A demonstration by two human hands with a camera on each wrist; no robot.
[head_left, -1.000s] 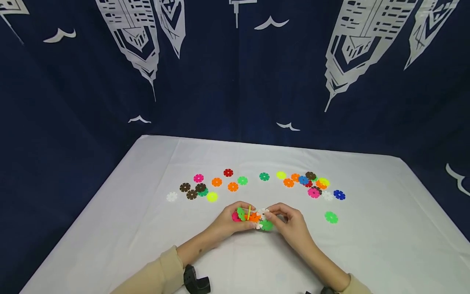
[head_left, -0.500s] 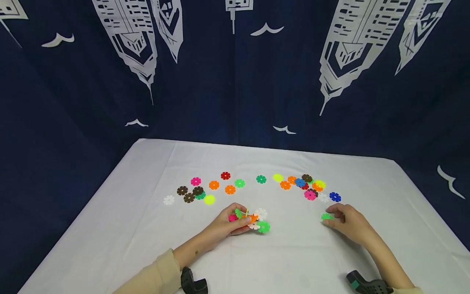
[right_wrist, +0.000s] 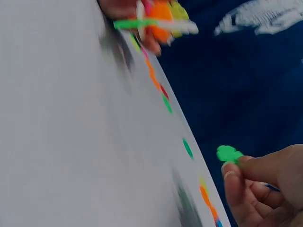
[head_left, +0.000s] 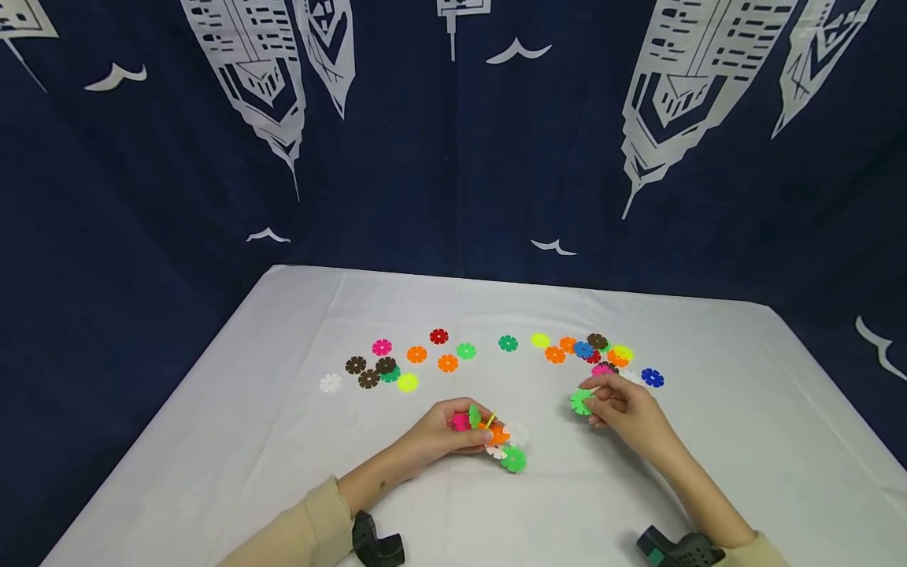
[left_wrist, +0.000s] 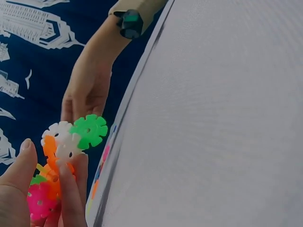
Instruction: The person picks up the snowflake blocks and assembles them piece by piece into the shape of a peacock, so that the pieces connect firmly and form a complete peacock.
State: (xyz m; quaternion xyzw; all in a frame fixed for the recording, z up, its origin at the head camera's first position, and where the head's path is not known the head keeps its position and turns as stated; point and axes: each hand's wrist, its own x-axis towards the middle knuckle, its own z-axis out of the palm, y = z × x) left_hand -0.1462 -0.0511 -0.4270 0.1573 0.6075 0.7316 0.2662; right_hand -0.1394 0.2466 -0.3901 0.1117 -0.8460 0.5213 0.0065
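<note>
My left hand (head_left: pixel 445 431) holds a cluster of interlocking plastic discs (left_wrist: pixel 52 175), joined by their notched edges. Pink, orange, white, green and yellow pieces show in it, partly covered by the fingers. A green disc (left_wrist: pixel 90 131) sticks out at the cluster's outer end, beside white ones. Off to the right, my right hand (head_left: pixel 633 413) pinches a single light green notched disc (right_wrist: pixel 228 154) between thumb and fingertips, lifted above the table and apart from the cluster.
Loose discs lie in a scattered arc on the white table (head_left: pixel 283 465). Brown discs (head_left: pixel 368 379) group at the left; a mixed pile with an orange disc (head_left: pixel 555 354) lies right, near a blue disc (head_left: pixel 653 377). A dark blue printed curtain (head_left: pixel 397 157) hangs behind.
My right hand left the cluster, reached right to the green disc on the table, and now carries it back leftward, raised. My left hand keeps its hold, tilting the cluster slightly.
</note>
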